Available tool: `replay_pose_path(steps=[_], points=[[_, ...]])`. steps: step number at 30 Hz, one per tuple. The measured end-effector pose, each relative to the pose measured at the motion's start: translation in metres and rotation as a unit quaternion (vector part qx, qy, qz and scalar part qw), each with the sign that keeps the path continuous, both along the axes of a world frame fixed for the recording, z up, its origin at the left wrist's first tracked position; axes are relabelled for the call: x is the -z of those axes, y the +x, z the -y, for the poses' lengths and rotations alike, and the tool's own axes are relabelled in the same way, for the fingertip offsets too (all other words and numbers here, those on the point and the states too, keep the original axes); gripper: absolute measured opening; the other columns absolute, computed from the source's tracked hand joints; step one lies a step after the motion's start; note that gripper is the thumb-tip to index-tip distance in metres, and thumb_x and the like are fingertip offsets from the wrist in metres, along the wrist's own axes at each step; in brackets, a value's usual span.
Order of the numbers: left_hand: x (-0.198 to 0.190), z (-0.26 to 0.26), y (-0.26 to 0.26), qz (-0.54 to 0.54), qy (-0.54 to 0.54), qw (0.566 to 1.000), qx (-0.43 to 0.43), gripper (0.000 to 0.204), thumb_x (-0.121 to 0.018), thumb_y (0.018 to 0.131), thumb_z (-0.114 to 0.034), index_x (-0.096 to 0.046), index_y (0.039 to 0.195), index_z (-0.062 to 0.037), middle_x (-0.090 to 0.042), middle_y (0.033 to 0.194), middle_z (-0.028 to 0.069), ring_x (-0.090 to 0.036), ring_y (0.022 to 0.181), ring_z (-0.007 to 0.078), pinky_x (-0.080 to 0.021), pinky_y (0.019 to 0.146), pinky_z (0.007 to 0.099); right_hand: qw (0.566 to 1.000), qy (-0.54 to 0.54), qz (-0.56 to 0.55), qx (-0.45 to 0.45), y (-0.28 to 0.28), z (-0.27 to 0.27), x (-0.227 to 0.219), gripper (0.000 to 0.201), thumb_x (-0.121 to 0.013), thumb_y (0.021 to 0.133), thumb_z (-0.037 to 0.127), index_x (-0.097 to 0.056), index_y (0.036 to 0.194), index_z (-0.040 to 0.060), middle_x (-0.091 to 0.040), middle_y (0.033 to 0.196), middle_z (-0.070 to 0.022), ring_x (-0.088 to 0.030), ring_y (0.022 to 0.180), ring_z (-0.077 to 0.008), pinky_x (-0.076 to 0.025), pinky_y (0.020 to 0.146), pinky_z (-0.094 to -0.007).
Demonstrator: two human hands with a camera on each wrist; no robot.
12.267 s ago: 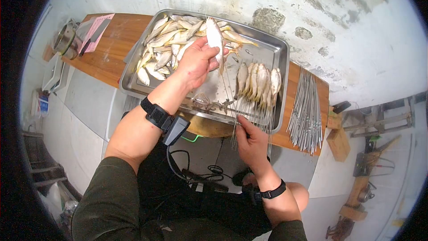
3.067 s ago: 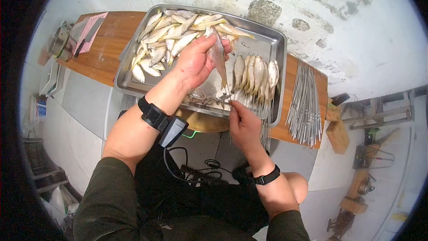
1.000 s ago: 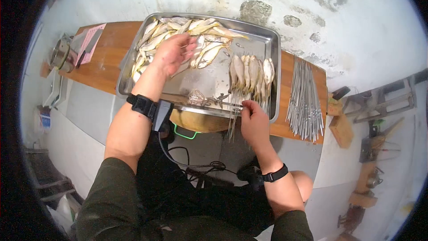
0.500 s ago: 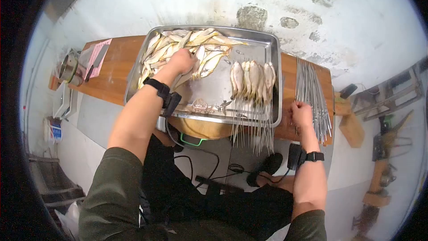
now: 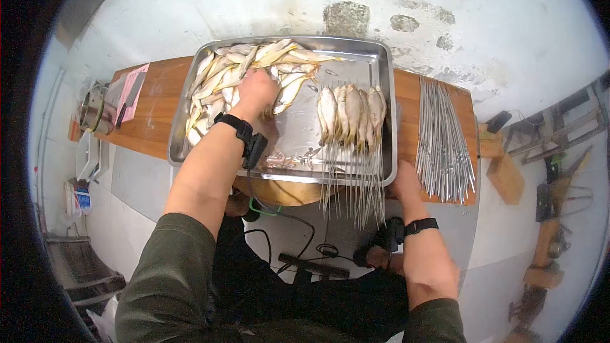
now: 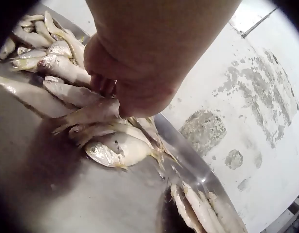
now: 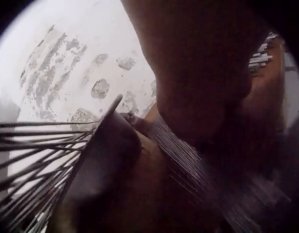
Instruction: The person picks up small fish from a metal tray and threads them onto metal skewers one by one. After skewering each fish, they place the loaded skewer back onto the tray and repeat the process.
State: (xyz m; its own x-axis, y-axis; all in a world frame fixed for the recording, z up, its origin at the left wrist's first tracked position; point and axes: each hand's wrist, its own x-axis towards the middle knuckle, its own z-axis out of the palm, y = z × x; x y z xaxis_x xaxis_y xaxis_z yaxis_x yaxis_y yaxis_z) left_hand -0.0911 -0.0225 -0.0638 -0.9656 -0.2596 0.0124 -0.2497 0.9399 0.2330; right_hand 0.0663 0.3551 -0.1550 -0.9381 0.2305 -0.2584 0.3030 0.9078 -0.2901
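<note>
Still in the pile: left hand (image 5: 259,92) touches loose fish (image 5: 210,89), 10 o'clock in tray (image 5: 295,124); can't tell if gripping. Right hand (image 5: 405,181) moved off loose rods (image 5: 445,146) to tray's 4 o'clock corner, fingers hidden, state unclear. Hands well apart. Skewered fish (image 5: 343,114) at 3, rods beyond.

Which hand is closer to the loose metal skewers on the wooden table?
The right hand: it is by the near right corner of the tray, just left of the metal skewers. The left hand is over at the heaped fish, farther left.
</note>
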Motion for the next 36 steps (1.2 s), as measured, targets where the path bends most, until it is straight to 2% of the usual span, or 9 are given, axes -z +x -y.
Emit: replay_pose_path(steps=[8, 10, 17, 20, 22, 28, 30, 32, 36], points=[[0.002, -0.005, -0.009, -0.017, 0.039, 0.999, -0.014, 0.035, -0.056, 0.082, -0.025, -0.06, 0.108, -0.0019, -0.056, 0.118, 0.0218, -0.055, 0.109, 0.0383, -0.045, 0.092, 0.0448, 0.998, -0.059, 0.002, 0.029, -0.001, -0.001, -0.001, 0.025, -0.059, 0.083, 0.02, -0.063, 0.095, -0.0016, -0.064, 0.096, -0.0258, -0.062, 0.093, -0.0423, -0.049, 0.08, -0.0488], [-0.001, -0.006, -0.007, -0.036, 0.08, 0.996, -0.021, 0.032, -0.06, 0.079, -0.022, -0.062, 0.104, -0.0025, -0.064, 0.102, 0.0231, -0.061, 0.096, 0.0369, -0.047, 0.086, 0.0428, 0.997, -0.076, -0.004, 0.034, -0.003, -0.01, 0.022, 0.027, -0.059, 0.083, 0.022, -0.063, 0.095, -0.002, -0.065, 0.096, -0.0255, -0.061, 0.093, -0.0426, -0.049, 0.081, -0.0489], [-0.009, 0.017, 0.002, -0.039, 0.15, 0.988, 0.03, 0.024, -0.065, 0.08, -0.022, -0.062, 0.09, -0.0007, -0.066, 0.086, 0.0174, -0.064, 0.083, 0.0301, -0.049, 0.073, 0.037, 0.998, -0.051, -0.017, 0.04, -0.003, 0.009, -0.014, 0.024, -0.053, 0.084, 0.018, -0.066, 0.09, -0.0022, -0.065, 0.095, -0.0257, -0.062, 0.093, -0.0415, -0.049, 0.08, -0.0484], [-0.036, 0.02, 0.024, 0.017, 0.324, 0.946, -0.011, 0.019, -0.066, 0.082, -0.022, -0.058, 0.085, -0.0046, -0.062, 0.077, 0.0063, -0.058, 0.072, 0.0182, -0.046, 0.065, 0.0328, 0.999, -0.026, 0.004, 0.038, -0.007, 0.008, -0.007, 0.024, -0.05, 0.085, 0.014, -0.065, 0.09, -0.0031, -0.064, 0.095, -0.0265, -0.063, 0.093, -0.0408, -0.05, 0.079, -0.0476], [-0.05, 0.021, 0.04, 0.04, 0.572, 0.817, -0.066, 0.016, -0.064, 0.085, -0.021, -0.053, 0.086, -0.0093, -0.054, 0.074, -0.0016, -0.05, 0.069, 0.0098, -0.043, 0.063, 0.0295, 0.999, -0.038, -0.01, 0.015, -0.006, 0.005, -0.001, 0.024, -0.053, 0.084, 0.016, -0.066, 0.089, -0.0038, -0.064, 0.095, -0.027, -0.063, 0.093, -0.0412, -0.051, 0.078, -0.0467], [-0.076, 0.019, 0.084, 0.018, 0.671, 0.734, -0.102, 0.012, -0.054, 0.094, -0.02, -0.052, 0.099, -0.0101, -0.06, 0.092, 0.0027, -0.058, 0.078, 0.016, -0.051, 0.069, 0.0336, 0.997, -0.073, -0.007, 0.002, -0.009, -0.007, 0.018, 0.026, -0.058, 0.082, 0.017, -0.065, 0.093, -0.0058, -0.063, 0.095, -0.0292, -0.062, 0.093, -0.0427, -0.05, 0.079, -0.047], [-0.074, 0.021, 0.094, 0.025, 0.733, 0.67, -0.114, 0.012, -0.053, 0.094, -0.016, -0.053, 0.104, -0.0085, -0.06, 0.095, 0.0047, -0.061, 0.082, 0.0169, -0.054, 0.062, 0.0294, 0.995, -0.1, -0.025, 0.007, -0.008, -0.005, 0.016, 0.025, -0.059, 0.081, 0.017, -0.064, 0.09, -0.0061, -0.063, 0.095, -0.0296, -0.061, 0.092, -0.0439, -0.049, 0.08, -0.0467], [-0.072, 0.024, 0.103, 0.017, 0.743, 0.659, -0.115, 0.012, -0.054, 0.093, -0.012, -0.054, 0.105, -0.0081, -0.061, 0.092, 0.0035, -0.061, 0.081, 0.015, -0.055, 0.058, 0.0267, 0.992, -0.092, -0.083, 0.039, -0.005, -0.004, 0.013, 0.035, -0.071, 0.071, 0.023, -0.066, 0.092, -0.0047, -0.065, 0.085, -0.0275, -0.063, 0.085, -0.0428, -0.05, 0.071, -0.0442], [-0.057, 0.028, 0.113, 0.02, 0.783, 0.621, -0.034, 0.014, -0.057, 0.088, -0.001, -0.054, 0.101, -0.005, -0.061, 0.09, 0.0029, -0.059, 0.075, 0.0115, -0.052, 0.063, 0.0223, 0.993, -0.064, -0.097, 0.019, -0.001, -0.009, 0.014, 0.035, -0.07, 0.072, 0.023, -0.066, 0.093, -0.0045, -0.066, 0.083, -0.0263, -0.064, 0.085, -0.0421, -0.05, 0.071, -0.0432]])
